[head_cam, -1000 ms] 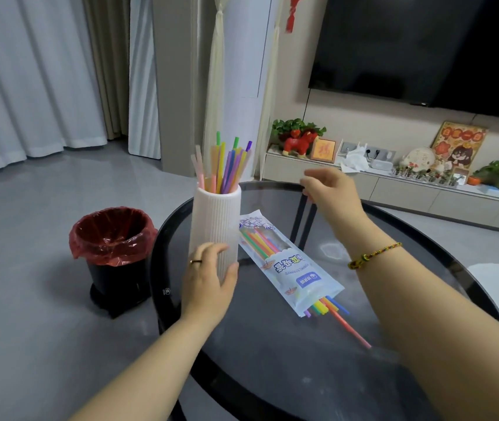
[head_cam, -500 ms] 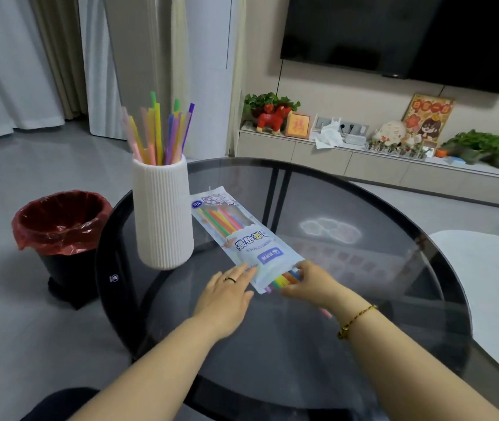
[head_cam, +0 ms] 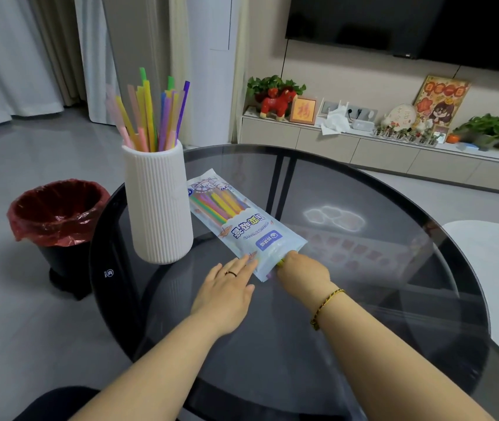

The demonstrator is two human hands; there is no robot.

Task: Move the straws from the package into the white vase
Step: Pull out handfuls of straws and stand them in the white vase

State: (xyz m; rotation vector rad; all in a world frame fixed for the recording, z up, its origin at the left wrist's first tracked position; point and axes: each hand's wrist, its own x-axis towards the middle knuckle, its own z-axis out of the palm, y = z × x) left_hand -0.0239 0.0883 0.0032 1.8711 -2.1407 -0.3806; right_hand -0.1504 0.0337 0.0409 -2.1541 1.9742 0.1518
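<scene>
On the round glass table point(head_cam: 363, 284), I am seeing the left hand point(head_cam: 227, 291) lying flat and open on the package point(head_cam: 242, 220), the right hand point(head_cam: 301, 273) pinching straws point(head_cam: 281, 262) at its mouth.

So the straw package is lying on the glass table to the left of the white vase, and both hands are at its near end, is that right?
Not quite. The head view shows the straw package lying on the glass table to the right of the white vase, not the left. The rest holds: the left hand and right hand are both at its near end.
</scene>
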